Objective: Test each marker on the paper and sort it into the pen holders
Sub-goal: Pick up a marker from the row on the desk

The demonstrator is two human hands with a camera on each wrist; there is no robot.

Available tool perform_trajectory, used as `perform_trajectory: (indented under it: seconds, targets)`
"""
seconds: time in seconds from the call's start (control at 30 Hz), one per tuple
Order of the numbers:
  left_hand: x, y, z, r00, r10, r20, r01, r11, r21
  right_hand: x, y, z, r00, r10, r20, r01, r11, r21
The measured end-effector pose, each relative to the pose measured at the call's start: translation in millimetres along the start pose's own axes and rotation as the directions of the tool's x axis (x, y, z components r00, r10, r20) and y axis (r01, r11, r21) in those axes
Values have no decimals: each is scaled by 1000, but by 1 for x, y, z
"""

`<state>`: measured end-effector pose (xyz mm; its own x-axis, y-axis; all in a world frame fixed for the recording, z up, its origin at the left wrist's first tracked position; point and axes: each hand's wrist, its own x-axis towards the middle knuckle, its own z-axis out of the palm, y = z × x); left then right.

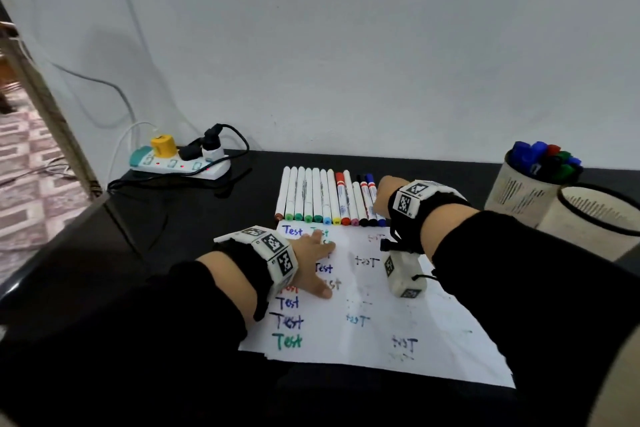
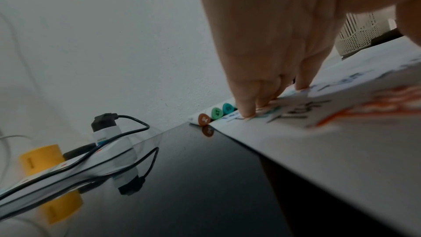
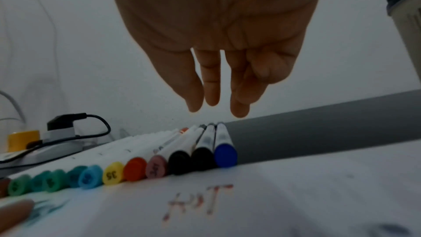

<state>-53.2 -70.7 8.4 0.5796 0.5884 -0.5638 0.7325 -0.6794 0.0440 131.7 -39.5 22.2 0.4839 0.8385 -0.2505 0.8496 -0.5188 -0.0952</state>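
Fingers of the left hand (image 1: pixel 313 262) press flat on the paper (image 1: pixel 398 291); the right hand (image 3: pixel 218 57) hovers empty, loosely spread, over the blue marker (image 3: pixel 224 148) at the row's end. Pinch it mid-barrel, lifting straight up.

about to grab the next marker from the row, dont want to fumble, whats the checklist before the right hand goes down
1. Right hand free, fingers straight, holding nothing: ok.
2. Right hand over the blue marker at the row's right end, not touching: ok.
3. Left hand flat on the paper: ok.
4. Markers capped, side by side: ok.
5. Far holder full of markers; near holder has room: cannot tell.
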Motion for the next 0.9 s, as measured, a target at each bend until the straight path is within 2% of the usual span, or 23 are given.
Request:
perform_trajectory:
  seconds: [0.37,0.6,0.77,0.9]
  targets:
    - [2,-2,0,1000,20,-13,-20,1000,-14,8,4,12,997,70,-20,-72,996,-62]
    - [1,-2,2,999,17,-29,-17,1000,-2,-2,22,2,989,147,-30,-141,979,147]
    - [-4,-1,2,999,-4,-54,2,999,-40,-27,33,-24,984,175,-43,-151,931,333]
    - [-19,-2,-3,979,-64,-196,20,976,-218,-62,34,-46,998,60,-28,-45,924,379]
